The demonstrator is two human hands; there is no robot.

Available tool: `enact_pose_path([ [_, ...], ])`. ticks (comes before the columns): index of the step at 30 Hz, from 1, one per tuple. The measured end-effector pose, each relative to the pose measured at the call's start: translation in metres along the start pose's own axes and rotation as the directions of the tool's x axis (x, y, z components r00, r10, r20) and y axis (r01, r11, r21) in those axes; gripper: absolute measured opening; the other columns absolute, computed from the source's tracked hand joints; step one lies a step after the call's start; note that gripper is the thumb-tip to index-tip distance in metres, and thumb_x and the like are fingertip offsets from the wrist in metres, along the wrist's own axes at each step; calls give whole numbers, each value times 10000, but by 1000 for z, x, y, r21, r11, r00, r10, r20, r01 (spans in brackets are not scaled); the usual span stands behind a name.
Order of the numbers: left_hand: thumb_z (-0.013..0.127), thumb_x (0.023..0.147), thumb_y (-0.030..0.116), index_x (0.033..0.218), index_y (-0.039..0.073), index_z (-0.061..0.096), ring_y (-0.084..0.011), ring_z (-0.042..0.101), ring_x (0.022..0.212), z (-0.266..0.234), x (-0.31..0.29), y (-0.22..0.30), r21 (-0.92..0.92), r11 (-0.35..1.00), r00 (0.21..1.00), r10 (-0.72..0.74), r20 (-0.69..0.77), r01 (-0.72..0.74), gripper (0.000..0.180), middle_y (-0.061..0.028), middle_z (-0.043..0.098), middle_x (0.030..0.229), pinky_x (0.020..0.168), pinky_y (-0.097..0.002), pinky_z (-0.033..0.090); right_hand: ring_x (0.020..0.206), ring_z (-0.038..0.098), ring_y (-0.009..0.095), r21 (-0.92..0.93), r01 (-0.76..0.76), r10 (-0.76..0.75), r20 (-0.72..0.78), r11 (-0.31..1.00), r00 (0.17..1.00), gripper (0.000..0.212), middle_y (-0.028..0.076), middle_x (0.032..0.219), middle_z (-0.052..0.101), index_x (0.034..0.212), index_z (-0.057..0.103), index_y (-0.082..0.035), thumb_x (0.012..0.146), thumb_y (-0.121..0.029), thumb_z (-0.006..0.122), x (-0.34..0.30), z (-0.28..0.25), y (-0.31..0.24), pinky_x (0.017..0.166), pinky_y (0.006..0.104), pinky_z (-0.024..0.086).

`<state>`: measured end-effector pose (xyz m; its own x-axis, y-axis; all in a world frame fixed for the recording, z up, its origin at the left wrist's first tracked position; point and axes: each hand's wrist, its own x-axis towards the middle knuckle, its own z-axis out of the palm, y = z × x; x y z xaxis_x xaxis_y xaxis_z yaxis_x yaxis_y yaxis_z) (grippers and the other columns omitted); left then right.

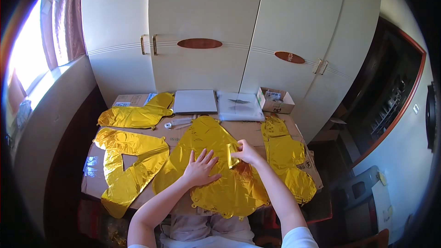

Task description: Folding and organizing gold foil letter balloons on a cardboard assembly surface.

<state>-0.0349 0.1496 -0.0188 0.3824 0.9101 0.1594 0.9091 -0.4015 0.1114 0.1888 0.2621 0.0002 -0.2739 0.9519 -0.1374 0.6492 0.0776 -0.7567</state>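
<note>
A large gold foil balloon (183, 142), flat and uninflated, lies in the middle of the cardboard-covered table. My left hand (200, 169) rests on it with fingers spread. To the right of it, my right hand (248, 152) pinches a raised, folded-looking gold foil piece (233, 157); I cannot tell whether this piece is part of the balloon. More flat gold foil balloons lie around: one with a triangular gap (115, 156) on the left, another (133, 117) behind it, and a third (287, 154) to the right of my right hand.
Along the back of the table are a grey-white flat stack (195, 101), a clear plastic packet (240, 106) and a small open box (275, 100) with items inside. A small white ring (168, 125) lies before the stack. Cream cabinets (202, 9) rise behind; a grey plastic stool (360, 188) stands right.
</note>
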Motion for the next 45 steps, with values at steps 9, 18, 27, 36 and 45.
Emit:
enact_pose_path([
  [9,413,869,703,1440,140,390,-318,194,1456,3,-2,-2,-8,1000,999,-24,24,24,802,-128,278,1550,1129,-652,87,1029,596,230,8,142,-135,369,990,920,586,135,1076,659,1164,605,26,822,-439,705,-21,-22,-12,931,340,455],
  [18,422,865,701,1433,121,397,-326,207,1451,1,0,-1,-12,1000,1000,-11,11,11,812,-144,307,1535,1129,-646,104,1262,451,323,-239,632,-574,271,737,773,389,158,1315,546,1199,613,-12,831,-116,541,-21,4,16,1087,403,341],
  [27,432,868,691,1331,62,489,-341,227,1443,4,0,-3,2,1000,1000,2,3,-2,784,-176,369,1488,1115,-666,114,1187,537,239,-326,667,-661,146,670,736,276,46,1143,676,1066,715,-72,854,-243,671,-14,19,11,1012,379,407],
  [36,426,869,693,1379,78,445,-334,226,1444,-1,0,-2,13,1000,999,-13,40,12,799,-160,345,1509,1117,-664,114,1373,367,202,-545,529,-421,322,650,848,618,-32,1426,507,1309,598,-157,803,-500,685,-9,6,-11,1083,459,290],
  [45,441,860,697,1320,33,478,-354,237,1436,7,1,-5,-32,999,1000,15,-26,-16,809,-167,351,1506,1112,-669,113,1441,256,216,-677,514,-250,455,527,855,898,-16,1551,323,1465,389,-143,749,-592,695,3,1,-29,1110,456,275],
])
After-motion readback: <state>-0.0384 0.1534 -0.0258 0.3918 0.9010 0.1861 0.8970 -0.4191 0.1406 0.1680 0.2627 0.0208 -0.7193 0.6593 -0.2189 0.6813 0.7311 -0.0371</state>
